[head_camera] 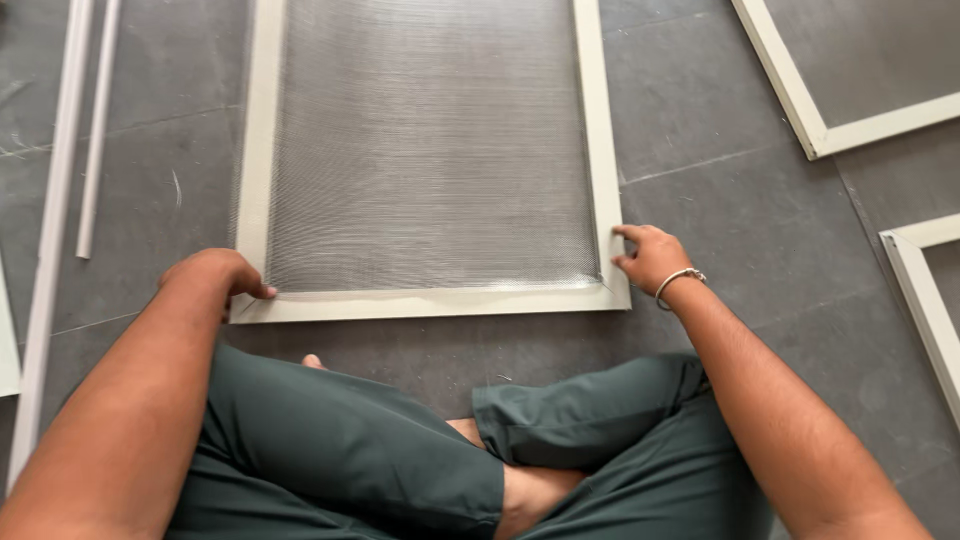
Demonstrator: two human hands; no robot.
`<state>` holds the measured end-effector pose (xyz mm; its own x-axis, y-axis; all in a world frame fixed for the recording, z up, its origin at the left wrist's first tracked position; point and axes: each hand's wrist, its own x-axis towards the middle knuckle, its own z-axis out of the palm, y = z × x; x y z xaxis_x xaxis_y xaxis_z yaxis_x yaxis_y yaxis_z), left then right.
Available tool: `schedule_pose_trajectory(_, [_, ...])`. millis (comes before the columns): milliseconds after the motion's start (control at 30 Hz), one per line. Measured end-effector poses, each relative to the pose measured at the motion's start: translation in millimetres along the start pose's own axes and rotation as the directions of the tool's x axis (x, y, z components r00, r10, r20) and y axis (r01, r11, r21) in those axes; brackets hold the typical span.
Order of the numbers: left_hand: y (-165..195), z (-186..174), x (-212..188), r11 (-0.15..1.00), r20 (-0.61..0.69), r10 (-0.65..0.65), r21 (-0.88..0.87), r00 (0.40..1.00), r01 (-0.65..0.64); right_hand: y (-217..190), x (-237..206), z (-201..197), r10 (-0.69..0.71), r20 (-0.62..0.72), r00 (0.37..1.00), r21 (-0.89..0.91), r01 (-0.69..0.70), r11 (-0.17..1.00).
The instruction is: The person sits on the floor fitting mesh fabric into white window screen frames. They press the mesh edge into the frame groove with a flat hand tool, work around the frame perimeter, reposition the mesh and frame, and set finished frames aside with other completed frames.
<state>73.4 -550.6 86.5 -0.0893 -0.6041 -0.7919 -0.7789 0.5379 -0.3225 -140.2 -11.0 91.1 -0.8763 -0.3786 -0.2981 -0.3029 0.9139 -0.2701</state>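
Note:
A white rectangular frame point(601, 130) filled with grey wire mesh point(430, 140) lies flat on the grey tiled floor in front of me. My left hand point(213, 274) rests curled over the frame's near left corner, fingers on its bottom rail. My right hand point(648, 258), with a metal bracelet on the wrist, pinches the frame's right rail at the near right corner. I sit cross-legged in dark green trousers point(340, 440), bare feet tucked under, just behind the frame's near edge.
Two long white strips point(72, 150) lie along the floor at the left. Another white frame point(815, 120) lies at the upper right, and a third frame's corner point(925, 290) is at the right edge.

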Motion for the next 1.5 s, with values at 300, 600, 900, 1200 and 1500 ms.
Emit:
schedule_pose_trajectory(300, [48,18,-99,0.986,-0.849,0.138,0.072,0.510,-0.148,14,-51,11,-0.315,-0.080,0.946,0.058,0.319,0.946])
schedule_pose_trajectory(600, [126,99,-141,0.746,-0.859,0.500,0.492,-0.110,-0.448,8,-52,14,-0.532,0.029,0.846,-0.291,0.516,0.805])
schedule_pose_trajectory(900, [259,201,-184,0.190,-0.756,0.641,0.328,-0.137,-0.925,11,-39,18,-0.499,-0.146,0.854,-0.076,0.493,0.867])
schedule_pose_trajectory(1200, [285,209,-171,0.177,-0.819,0.542,0.328,-0.186,-0.928,17,-29,22,-0.532,-0.096,0.841,-0.028,0.532,0.846])
schedule_pose_trajectory(1500, [291,207,-176,0.232,-0.788,0.583,0.392,-0.195,-0.890,19,-30,25,-0.559,-0.141,0.817,0.008,0.565,0.825])
